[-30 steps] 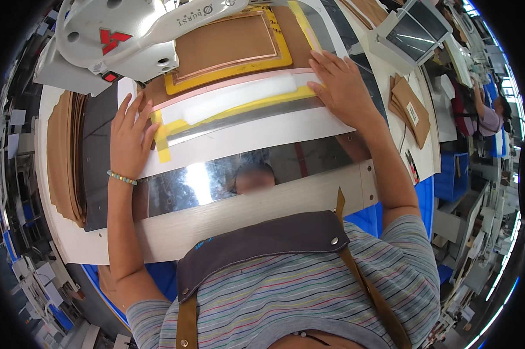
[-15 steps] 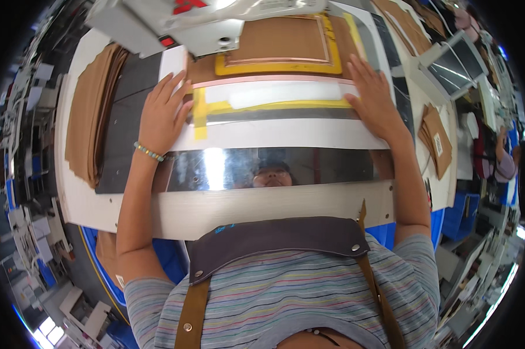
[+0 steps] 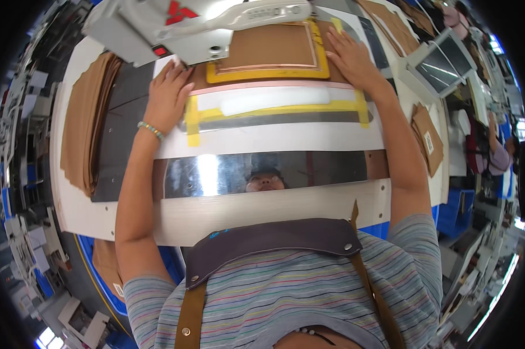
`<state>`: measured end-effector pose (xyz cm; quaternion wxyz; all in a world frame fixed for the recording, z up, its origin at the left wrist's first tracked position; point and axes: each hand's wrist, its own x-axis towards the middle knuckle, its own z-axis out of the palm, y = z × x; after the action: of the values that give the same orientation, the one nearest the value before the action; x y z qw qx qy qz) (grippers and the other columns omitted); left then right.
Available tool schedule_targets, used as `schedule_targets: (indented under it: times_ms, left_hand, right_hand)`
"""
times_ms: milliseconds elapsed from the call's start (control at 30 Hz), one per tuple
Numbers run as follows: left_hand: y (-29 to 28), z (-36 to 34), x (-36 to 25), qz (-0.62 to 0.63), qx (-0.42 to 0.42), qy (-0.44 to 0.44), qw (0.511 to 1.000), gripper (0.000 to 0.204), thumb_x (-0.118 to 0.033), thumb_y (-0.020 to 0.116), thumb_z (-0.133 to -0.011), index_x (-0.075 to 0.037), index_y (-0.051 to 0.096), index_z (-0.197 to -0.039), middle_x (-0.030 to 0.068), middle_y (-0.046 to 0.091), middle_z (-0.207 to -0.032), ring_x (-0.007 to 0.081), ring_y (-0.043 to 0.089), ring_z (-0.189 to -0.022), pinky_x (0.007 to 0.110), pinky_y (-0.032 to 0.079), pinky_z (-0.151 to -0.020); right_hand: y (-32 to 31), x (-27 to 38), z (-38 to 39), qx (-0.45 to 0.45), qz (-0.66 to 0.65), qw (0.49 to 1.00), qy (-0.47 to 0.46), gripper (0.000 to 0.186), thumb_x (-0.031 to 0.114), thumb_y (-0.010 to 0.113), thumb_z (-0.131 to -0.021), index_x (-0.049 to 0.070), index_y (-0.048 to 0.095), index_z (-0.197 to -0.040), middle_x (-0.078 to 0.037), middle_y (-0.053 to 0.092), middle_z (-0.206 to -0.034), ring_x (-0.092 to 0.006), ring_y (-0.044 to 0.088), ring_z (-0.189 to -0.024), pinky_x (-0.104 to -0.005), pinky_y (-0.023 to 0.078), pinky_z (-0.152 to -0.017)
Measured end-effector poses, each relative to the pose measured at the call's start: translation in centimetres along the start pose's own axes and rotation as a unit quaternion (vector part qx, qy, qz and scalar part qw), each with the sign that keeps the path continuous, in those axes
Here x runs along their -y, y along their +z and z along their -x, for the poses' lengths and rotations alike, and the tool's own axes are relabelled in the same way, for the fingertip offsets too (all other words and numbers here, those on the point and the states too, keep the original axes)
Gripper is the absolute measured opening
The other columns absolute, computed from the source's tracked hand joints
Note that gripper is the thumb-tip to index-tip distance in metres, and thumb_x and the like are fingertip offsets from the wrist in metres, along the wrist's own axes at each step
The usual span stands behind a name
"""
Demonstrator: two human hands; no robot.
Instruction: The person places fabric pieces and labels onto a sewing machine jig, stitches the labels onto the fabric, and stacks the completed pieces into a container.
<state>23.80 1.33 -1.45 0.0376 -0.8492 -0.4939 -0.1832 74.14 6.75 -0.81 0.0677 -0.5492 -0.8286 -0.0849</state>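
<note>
A brown fabric piece (image 3: 339, 81) lies under a yellow frame (image 3: 268, 75) with a copper-coloured inner border. My right hand (image 3: 354, 63) rests on the fabric just right of the frame, fingers stretched and holding nothing. At the fabric's left end, beside the machine head, my left hand (image 3: 168, 99) lies with its fingers extended; its fingertips are partly hard to make out. Between my forearms runs a white sheet (image 3: 286, 135) with strips of yellow tape (image 3: 256, 110) and a pale strip (image 3: 274, 100) on it.
A white sewing machine head (image 3: 181, 35) overhangs the work from the far left. Brown fabric pieces are stacked (image 3: 88, 128) at the left. A shiny metal plate (image 3: 332, 167) lies near the table's front edge (image 3: 245, 209). On the right are a screen (image 3: 443, 64) and labelled brown pieces (image 3: 428, 136).
My right hand has slid away from me along the right side of the yellow frame, uncovering the tape there. My left hand has shifted only slightly. The whole view has moved a little.
</note>
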Motion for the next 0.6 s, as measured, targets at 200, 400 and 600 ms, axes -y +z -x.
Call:
schedule_targets:
  times_ms: [200, 400, 600]
  left_hand:
    - [0.4, -0.1, 0.8, 0.015, 0.019, 0.007, 1.000, 0.046, -0.032, 0.055, -0.109, -0.007, 0.064, -0.146, 0.0173, 0.056, -0.155, 0.0352, 0.041, -0.153, 0.050, 0.034, -0.120]
    - [-2.5, 0.5, -2.3, -0.019, 0.010, 0.044, 0.999, 0.054, -0.031, 0.056, -0.108, -0.011, 0.053, -0.158, 0.0142, 0.050, -0.163, 0.0339, 0.035, -0.158, 0.050, 0.027, -0.126]
    - [-3.5, 3.1, -2.9, -0.021, 0.092, 0.039, 0.995, 0.065, -0.046, 0.052, -0.107, -0.019, 0.044, -0.165, -0.0009, 0.038, -0.174, 0.0308, 0.028, -0.162, 0.049, 0.023, -0.130]
  right_hand:
    - [-0.9, -1.1, 2.3, -0.056, -0.020, 0.996, 0.063, 0.066, 0.051, 0.037, -0.114, 0.009, 0.038, -0.165, -0.008, 0.033, -0.175, -0.0298, 0.026, -0.163, -0.0638, 0.021, -0.129]
    - [-4.8, 2.4, 6.9, -0.022, -0.055, 0.998, -0.005, 0.071, 0.057, 0.036, -0.113, 0.010, 0.036, -0.166, -0.007, 0.030, -0.176, -0.0291, 0.023, -0.164, -0.0617, 0.017, -0.131]
    - [-4.2, 4.9, 9.8, 0.024, -0.046, 0.998, -0.030, 0.083, 0.067, 0.035, -0.110, 0.010, 0.030, -0.169, -0.007, 0.028, -0.177, -0.0273, 0.021, -0.164, -0.0577, 0.012, -0.133]
